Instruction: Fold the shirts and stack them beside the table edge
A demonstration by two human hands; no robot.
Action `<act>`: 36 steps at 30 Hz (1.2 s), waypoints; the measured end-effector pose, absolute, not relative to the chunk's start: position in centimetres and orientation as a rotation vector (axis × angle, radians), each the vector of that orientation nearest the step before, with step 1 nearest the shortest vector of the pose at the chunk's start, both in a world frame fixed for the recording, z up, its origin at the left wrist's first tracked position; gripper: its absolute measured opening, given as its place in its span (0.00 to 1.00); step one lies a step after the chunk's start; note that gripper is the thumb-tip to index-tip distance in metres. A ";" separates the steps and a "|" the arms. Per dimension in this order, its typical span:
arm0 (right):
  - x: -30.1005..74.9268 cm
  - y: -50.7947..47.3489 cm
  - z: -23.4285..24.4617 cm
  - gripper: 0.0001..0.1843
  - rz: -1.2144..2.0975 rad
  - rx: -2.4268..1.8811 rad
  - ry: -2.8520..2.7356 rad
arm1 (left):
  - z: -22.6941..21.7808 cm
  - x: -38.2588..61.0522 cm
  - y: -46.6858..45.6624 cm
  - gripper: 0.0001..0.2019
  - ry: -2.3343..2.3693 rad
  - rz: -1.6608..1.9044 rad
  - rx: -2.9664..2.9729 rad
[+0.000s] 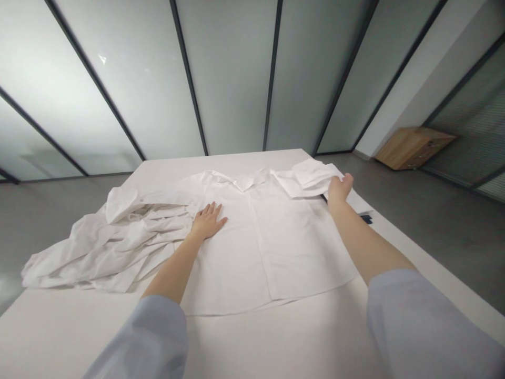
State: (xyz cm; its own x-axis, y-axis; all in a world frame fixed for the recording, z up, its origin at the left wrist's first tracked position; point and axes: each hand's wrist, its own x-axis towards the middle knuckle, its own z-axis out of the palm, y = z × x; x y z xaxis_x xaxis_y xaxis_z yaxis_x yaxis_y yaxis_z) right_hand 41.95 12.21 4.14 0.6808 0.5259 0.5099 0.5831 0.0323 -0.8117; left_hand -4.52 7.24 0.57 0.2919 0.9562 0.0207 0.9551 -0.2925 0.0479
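A white collared shirt [232, 252] lies spread on the white table, its collar toward the far edge and its button front running down the middle. Flat on the left part of the shirt rests my left hand [208, 220], fingers spread. My right hand [340, 188] is closed on the end of the shirt's sleeve [311, 179] at the right, with the sleeve bunched up beside the collar. Under that sleeve, a white item with a dark edge [355, 202] is partly hidden.
A heap of crumpled white cloth [106, 247] covers the table's left side and hangs over its edge. The table [276, 342] ends at the right above a grey floor. Frosted glass panels [232, 79] stand behind, and a wooden cabinet [410, 146] sits at the far right.
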 end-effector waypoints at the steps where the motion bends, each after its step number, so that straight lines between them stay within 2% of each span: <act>1: 41.9 11.8 3.7 0.22 -0.102 -1.638 -0.906 | 0.7 -4.3 7.2 0.32 1.841 0.053 2.518; 3: 40.4 10.9 2.8 0.22 -0.087 -1.673 -1.011 | 1.0 -3.8 7.4 0.31 1.838 0.012 2.510; 7: 34.2 9.3 0.6 0.18 0.075 -1.692 -1.718 | 1.0 -1.9 7.8 0.30 1.967 0.034 2.411; 12: 29.2 8.2 -1.5 0.27 0.109 -1.865 -2.190 | 0.0 -0.8 7.8 0.34 1.928 0.076 2.454; 25: 28.9 3.0 -1.2 0.26 -0.087 -1.872 -2.333 | -0.1 -1.6 4.1 0.33 1.881 -0.060 2.487; 32: 28.8 4.3 1.7 0.19 -0.001 -1.900 -2.377 | 2.9 -1.1 3.0 0.33 1.820 -0.182 2.444; 36: 28.1 6.6 1.3 0.15 0.041 -1.877 -2.197 | 3.6 0.5 7.2 0.38 1.784 0.088 2.325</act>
State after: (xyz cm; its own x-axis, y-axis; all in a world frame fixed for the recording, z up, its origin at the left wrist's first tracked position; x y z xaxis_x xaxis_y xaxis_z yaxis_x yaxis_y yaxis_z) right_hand 28.08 6.64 1.31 -0.1382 0.9755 0.1710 0.9685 0.1693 -0.1827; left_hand 0.48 7.20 3.64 0.2657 0.9608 -0.0795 0.9483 -0.2455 0.2011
